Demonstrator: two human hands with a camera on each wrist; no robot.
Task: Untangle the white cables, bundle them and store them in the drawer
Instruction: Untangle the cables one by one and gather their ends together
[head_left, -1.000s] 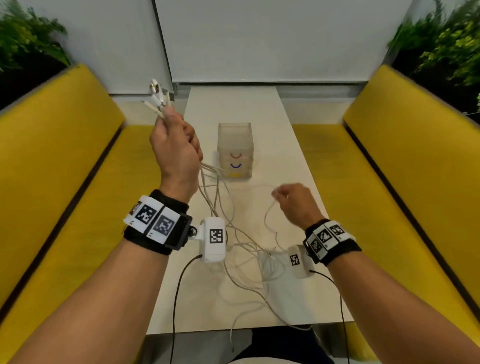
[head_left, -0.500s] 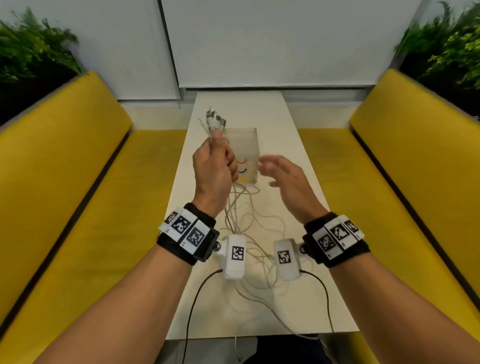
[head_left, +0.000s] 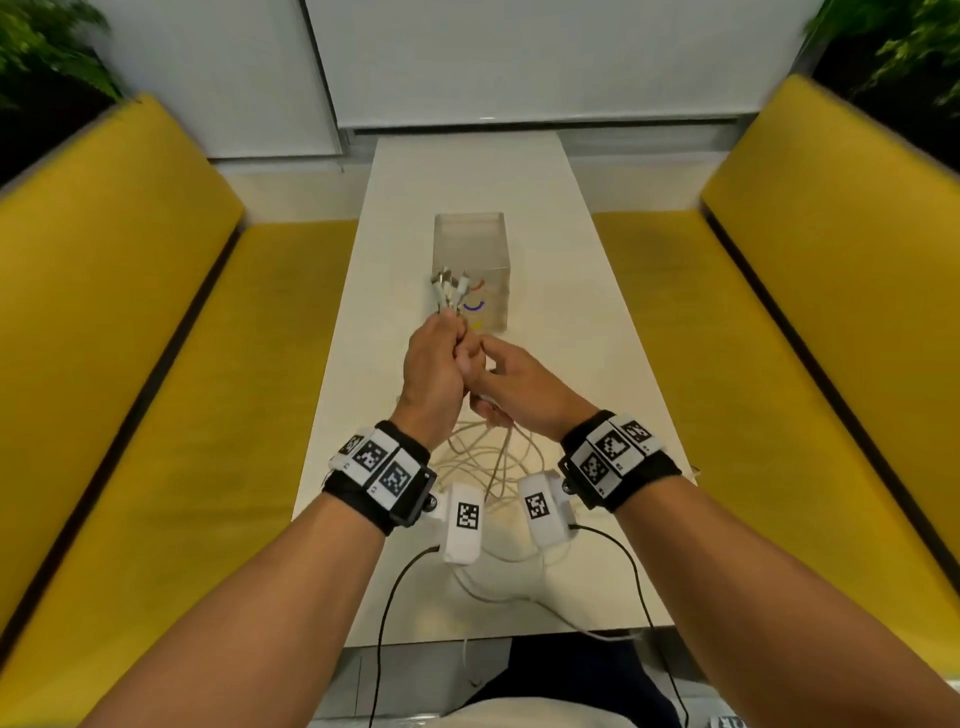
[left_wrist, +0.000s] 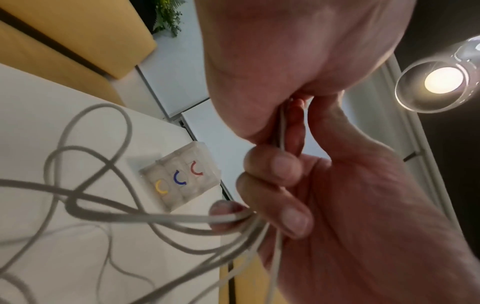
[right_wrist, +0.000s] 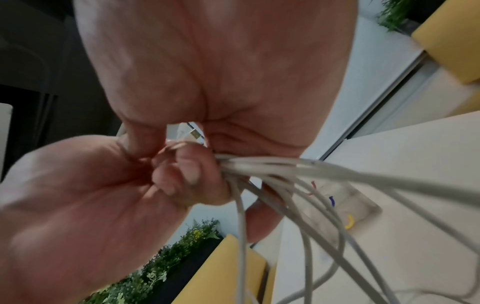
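Several white cables (head_left: 483, 457) loop loosely on the white table (head_left: 467, 176) near its front edge. My left hand (head_left: 439, 358) grips them as one bunch, and their plug ends (head_left: 449, 288) stick up above my fist. My right hand (head_left: 511, 387) lies against the left one with its fingers curled round the same strands just below. The left wrist view shows those curled fingers (left_wrist: 283, 166) holding the cables (left_wrist: 155, 218). In the right wrist view the strands (right_wrist: 298, 170) fan out from between both hands. The translucent drawer unit (head_left: 478, 239), with red, blue and yellow handles, stands just beyond my hands, all drawers closed.
Yellow benches (head_left: 156, 364) (head_left: 779, 364) run along both sides of the narrow table. One cable (head_left: 519, 597) trails over the table's near edge. A white wall closes off the far end. Black leads hang from my wrist cameras.
My left hand has come down from high on the left to the table's centre line with the cable ends. My right hand has moved over to it and closed on the cables.
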